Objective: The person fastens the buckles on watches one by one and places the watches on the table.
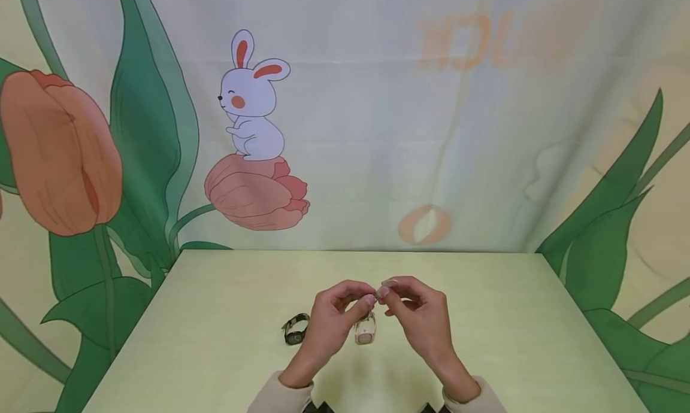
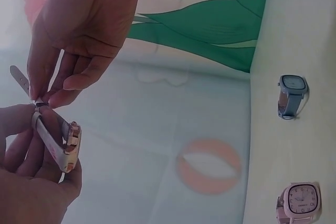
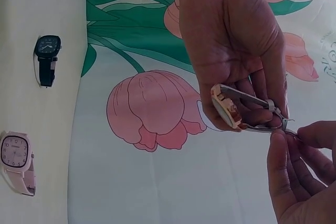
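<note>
A white-strapped wristwatch (image 2: 72, 148) with a rose-gold case is held up between my two hands, its case hanging below the fingers. My left hand (image 1: 330, 324) pinches the strap close to the buckle (image 3: 284, 123); in the right wrist view the left hand (image 3: 231, 40) comes in from the top. Opposite it, my right hand (image 1: 423, 317) pinches the strap beside the buckle, and a strap end (image 2: 20, 80) sticks out past the right hand's fingertips in the left wrist view. Fingers partly cover the buckle, so how far the strap is threaded I cannot tell.
On the pale table (image 1: 215, 353) lie a black watch (image 1: 294, 330), a pink watch (image 2: 303, 200) and a blue watch (image 2: 293, 95). The blue one is hidden in the head view. A printed curtain (image 1: 350, 131) hangs behind the table's far edge.
</note>
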The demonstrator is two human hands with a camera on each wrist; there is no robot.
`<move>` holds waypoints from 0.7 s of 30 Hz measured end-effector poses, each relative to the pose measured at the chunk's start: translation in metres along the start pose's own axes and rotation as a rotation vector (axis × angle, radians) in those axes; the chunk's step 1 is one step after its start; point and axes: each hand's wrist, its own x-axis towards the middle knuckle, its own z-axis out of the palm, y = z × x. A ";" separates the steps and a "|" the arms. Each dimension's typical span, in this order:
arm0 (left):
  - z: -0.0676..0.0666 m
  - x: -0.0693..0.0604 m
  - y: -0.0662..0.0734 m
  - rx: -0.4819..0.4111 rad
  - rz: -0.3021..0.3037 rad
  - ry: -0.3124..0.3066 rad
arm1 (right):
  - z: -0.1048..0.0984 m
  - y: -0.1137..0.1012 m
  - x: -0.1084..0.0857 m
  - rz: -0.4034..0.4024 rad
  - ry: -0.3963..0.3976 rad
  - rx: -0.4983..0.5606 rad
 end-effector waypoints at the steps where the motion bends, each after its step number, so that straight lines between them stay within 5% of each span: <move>1: 0.000 0.000 0.000 0.001 -0.001 0.004 | 0.000 0.000 0.000 -0.001 0.000 -0.002; 21: 0.001 0.003 -0.001 0.042 -0.004 0.037 | -0.006 0.000 0.000 -0.017 -0.053 -0.100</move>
